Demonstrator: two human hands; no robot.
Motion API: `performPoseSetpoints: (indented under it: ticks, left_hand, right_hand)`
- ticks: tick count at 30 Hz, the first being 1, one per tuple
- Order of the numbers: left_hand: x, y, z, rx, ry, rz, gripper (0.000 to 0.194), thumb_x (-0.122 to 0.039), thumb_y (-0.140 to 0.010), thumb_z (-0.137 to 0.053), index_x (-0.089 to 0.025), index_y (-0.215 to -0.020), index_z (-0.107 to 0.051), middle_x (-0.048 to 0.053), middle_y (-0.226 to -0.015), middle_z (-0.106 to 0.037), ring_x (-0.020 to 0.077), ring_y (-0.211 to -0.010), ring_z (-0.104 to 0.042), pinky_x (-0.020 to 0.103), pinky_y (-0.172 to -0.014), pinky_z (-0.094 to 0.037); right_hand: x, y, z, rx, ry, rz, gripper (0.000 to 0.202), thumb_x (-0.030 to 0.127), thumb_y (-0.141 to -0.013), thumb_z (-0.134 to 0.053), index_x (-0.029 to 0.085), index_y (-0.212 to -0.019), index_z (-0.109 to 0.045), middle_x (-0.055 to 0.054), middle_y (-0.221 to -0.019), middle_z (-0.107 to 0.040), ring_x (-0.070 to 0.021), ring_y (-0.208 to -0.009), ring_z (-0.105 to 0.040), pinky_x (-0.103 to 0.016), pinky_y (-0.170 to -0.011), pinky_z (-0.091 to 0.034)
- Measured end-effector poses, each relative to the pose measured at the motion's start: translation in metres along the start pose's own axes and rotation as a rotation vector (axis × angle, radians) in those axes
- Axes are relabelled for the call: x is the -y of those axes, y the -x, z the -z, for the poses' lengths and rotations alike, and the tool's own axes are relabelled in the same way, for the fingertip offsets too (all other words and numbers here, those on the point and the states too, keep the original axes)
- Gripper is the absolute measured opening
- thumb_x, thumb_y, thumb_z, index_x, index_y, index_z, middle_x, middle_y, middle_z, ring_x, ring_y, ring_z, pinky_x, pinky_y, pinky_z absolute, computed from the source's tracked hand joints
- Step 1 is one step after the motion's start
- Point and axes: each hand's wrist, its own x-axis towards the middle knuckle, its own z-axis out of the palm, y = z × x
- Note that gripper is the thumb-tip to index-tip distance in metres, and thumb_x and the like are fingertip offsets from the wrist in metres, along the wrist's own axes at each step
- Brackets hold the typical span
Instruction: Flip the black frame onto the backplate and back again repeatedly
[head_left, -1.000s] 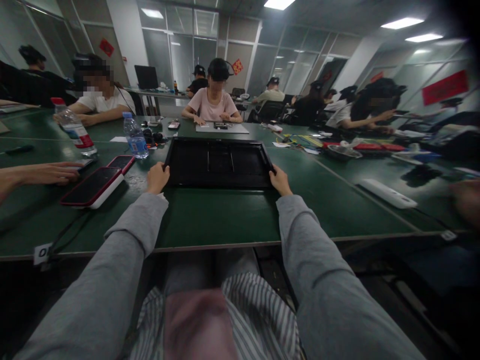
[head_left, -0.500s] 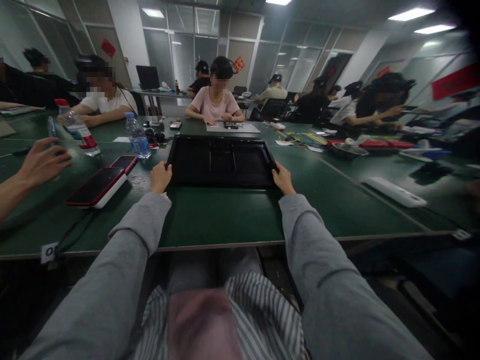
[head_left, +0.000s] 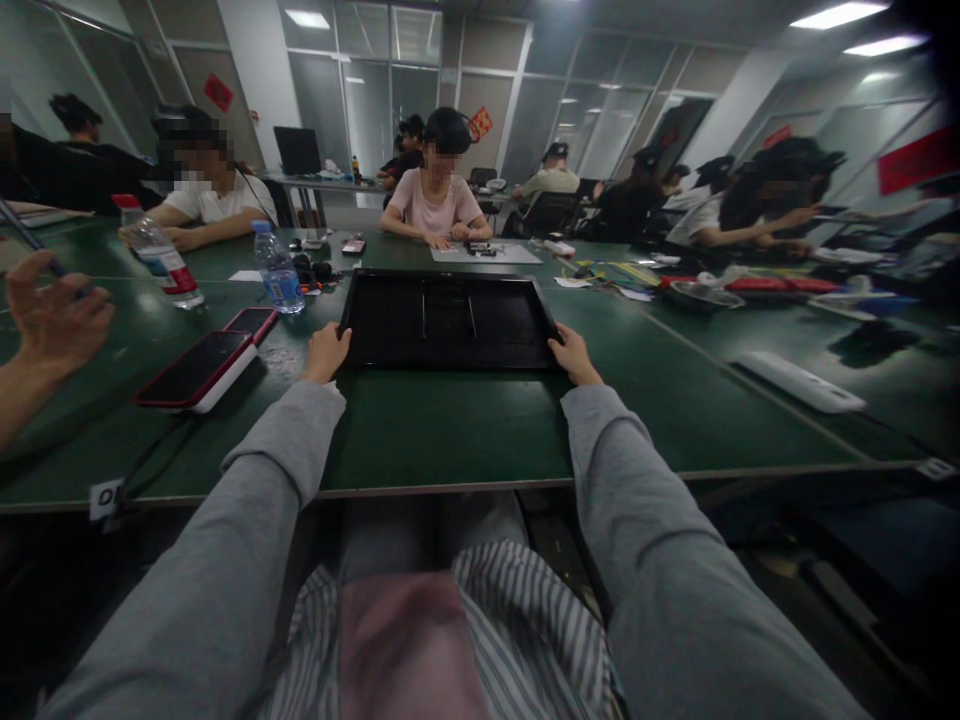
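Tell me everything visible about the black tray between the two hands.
The black tray is a wide, shallow rectangle with a raised rim and looks like glossy plastic. Inside, two thin pale lines run front to back, setting off a middle section. It sits level or nearly so at the green table; full contact underneath cannot be told. The left hand and right hand grip its opposite short sides.

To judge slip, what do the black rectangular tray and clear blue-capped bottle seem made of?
Black rectangular tray: probably glossy plastic, from highlights along its edges; painted metal possible. Clear blue-capped bottle: likely smooth plastic, being transparent and shiny.
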Motion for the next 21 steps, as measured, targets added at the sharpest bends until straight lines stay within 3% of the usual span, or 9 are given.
performPoseSetpoints:
  ticks: [5,8,11,12,14,16,19,21]
  left_hand:
    - [-0.004,0.003,-0.001,-0.013,0.038,0.018,0.05,-0.044,-0.106,-0.052,-0.011,-0.142,-0.065,0.027,-0.139,-0.072,0.0394,-0.133,-0.067,0.05,-0.112,-0.05]
    - [-0.005,0.002,0.002,-0.003,0.052,0.014,0.051,-0.047,-0.107,-0.051,-0.011,-0.14,-0.068,0.026,-0.136,-0.073,0.0401,-0.131,-0.068,0.05,-0.11,-0.051]
    - [-0.001,-0.003,0.006,0.001,0.017,0.017,0.049,-0.048,-0.104,-0.056,-0.013,-0.133,-0.074,0.024,-0.133,-0.076,0.042,-0.132,-0.068,0.052,-0.112,-0.05]
    - [0.0,-0.006,0.007,-0.02,-0.003,0.037,0.05,-0.052,-0.103,-0.058,-0.013,-0.13,-0.076,0.025,-0.133,-0.076,0.0442,-0.134,-0.066,0.056,-0.114,-0.048]
    - [0.004,-0.01,0.012,-0.136,0.018,0.094,0.053,-0.054,-0.104,-0.056,-0.014,-0.134,-0.075,0.024,-0.138,-0.074,0.0449,-0.139,-0.062,0.061,-0.118,-0.044]
    - [0.006,-0.012,0.015,-0.191,0.123,0.122,0.062,-0.052,-0.104,-0.056,-0.011,-0.149,-0.064,0.022,-0.139,-0.074,0.0404,-0.136,-0.066,0.056,-0.116,-0.047]
    - [0.006,-0.012,0.015,-0.128,0.221,0.067,0.066,-0.047,-0.1,-0.064,-0.009,-0.154,-0.058,0.02,-0.133,-0.077,0.0342,-0.128,-0.072,0.046,-0.114,-0.051]
    - [0.007,-0.012,0.011,-0.084,0.236,0.054,0.066,-0.041,-0.097,-0.069,-0.009,-0.154,-0.059,0.021,-0.136,-0.076,0.0335,-0.129,-0.072,0.044,-0.114,-0.051]
  right_hand:
    - [0.008,0.002,-0.003,-0.051,0.073,-0.071,0.064,0.026,-0.083,-0.065,0.013,-0.146,-0.066,-0.02,-0.148,-0.069,-0.0348,-0.142,-0.063,-0.054,-0.129,-0.043]
    - [0.015,0.005,0.003,-0.026,0.04,-0.081,0.068,0.032,-0.084,-0.069,0.016,-0.149,-0.064,-0.019,-0.14,-0.072,-0.0361,-0.133,-0.068,-0.057,-0.122,-0.049]
    - [0.023,0.008,0.015,0.045,0.002,-0.074,0.082,0.046,-0.087,-0.071,0.021,-0.163,-0.05,-0.015,-0.13,-0.075,-0.0335,-0.117,-0.073,-0.059,-0.112,-0.055]
    - [0.027,0.009,0.021,0.006,0.044,-0.069,0.089,0.049,-0.088,-0.072,0.018,-0.167,-0.045,-0.018,-0.131,-0.073,-0.0337,-0.117,-0.072,-0.058,-0.113,-0.054]
    - [0.041,0.008,0.035,-0.193,0.165,-0.059,0.096,0.051,-0.094,-0.063,0.01,-0.174,-0.028,-0.025,-0.142,-0.065,-0.0356,-0.124,-0.068,-0.06,-0.116,-0.049]
    - [0.063,0.006,0.051,-0.419,0.25,-0.003,0.087,0.047,-0.103,-0.047,0.014,-0.177,-0.016,-0.026,-0.154,-0.056,-0.0362,-0.134,-0.062,-0.063,-0.116,-0.047]
    - [0.1,0.0,0.07,-0.564,0.463,0.282,0.076,0.046,-0.108,-0.038,0.023,-0.177,-0.018,-0.022,-0.167,-0.044,-0.0378,-0.153,-0.045,-0.065,-0.123,-0.037]
    - [0.116,-0.004,0.073,-0.627,0.495,0.332,0.073,0.042,-0.11,-0.032,0.023,-0.178,-0.015,-0.022,-0.163,-0.047,-0.0373,-0.152,-0.046,-0.064,-0.122,-0.038]
